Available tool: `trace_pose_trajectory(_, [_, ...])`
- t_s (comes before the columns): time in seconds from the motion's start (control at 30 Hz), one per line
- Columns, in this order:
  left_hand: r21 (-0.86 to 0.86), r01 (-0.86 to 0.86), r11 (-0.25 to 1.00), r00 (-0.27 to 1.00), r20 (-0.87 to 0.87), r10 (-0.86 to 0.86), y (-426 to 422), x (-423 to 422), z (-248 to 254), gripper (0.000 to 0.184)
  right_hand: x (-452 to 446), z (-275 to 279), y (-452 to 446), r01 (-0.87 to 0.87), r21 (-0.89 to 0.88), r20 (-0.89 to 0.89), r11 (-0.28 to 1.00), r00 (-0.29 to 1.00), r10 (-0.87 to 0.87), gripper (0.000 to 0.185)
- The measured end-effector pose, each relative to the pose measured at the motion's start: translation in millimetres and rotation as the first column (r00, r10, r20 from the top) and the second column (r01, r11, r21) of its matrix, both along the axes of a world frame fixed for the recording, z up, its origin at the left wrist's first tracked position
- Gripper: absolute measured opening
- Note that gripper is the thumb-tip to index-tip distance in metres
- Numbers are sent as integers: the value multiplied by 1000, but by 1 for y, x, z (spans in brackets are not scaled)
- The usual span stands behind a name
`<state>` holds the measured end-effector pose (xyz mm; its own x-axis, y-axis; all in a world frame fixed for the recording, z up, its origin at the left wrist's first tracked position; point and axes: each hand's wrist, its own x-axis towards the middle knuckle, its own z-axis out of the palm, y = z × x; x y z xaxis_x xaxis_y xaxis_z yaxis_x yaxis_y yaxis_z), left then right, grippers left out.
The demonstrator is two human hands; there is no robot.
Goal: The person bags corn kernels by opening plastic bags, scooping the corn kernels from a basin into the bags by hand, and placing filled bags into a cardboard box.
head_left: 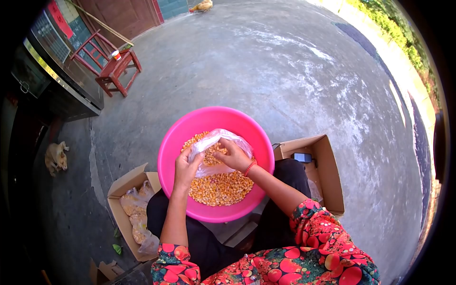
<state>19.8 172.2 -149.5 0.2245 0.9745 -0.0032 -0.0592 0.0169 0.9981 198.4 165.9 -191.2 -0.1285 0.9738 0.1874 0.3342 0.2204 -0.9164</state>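
A round pink basin (216, 215) rests at my lap, with loose yellow corn kernels (221, 190) in it. Over the kernels, a clear plastic bag (216, 169) is held with its mouth spread, and kernels show inside it. My left hand (186, 166) pinches the bag's left rim between thumb and fingers. At the bag's right side is my right hand (232, 156), a red bracelet on its wrist; its fingers are curled at the bag's opening, thumb pointing left over the kernels. Whether those fingers grip the rim or kernels is unclear.
Left of my legs, a cardboard box (120, 222) holds filled bags (137, 213). At right, another box (332, 183) contains a phone-like device (301, 157). A red chair (114, 71) bearing a cup (116, 55), a dog (56, 157) and a chicken (202, 5) are farther off.
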Motion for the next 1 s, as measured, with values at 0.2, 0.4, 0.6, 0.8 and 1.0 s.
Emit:
trace_pose_trajectory(0.2, [6,-23,1000,1000,16,23,1,0,-4,16,0,26,-7,-481,-464,-372,744,868,329,22])
trace_pose_trajectory(0.4, [-1,-24,1000,1000,-20,24,0,-1,0,16,-24,-13,-41,-566,-345,152,749,754,639,20])
trace_pose_trajectory(0.6, [-31,-1,1000,1000,-10,1,1,-1,-3,15,-36,-30,-45,-368,-135,682,920,639,356,26])
trace_pose_trajectory(0.8, [-18,6,1000,1000,-26,-6,0,-1,2,18,-41,-26,-59,-437,-344,615,831,564,551,27])
trace_pose_trajectory(1.0, [-37,9,999,999,-38,-10,0,2,2,19,-43,-28,-60,-547,-540,453,640,452,768,30])
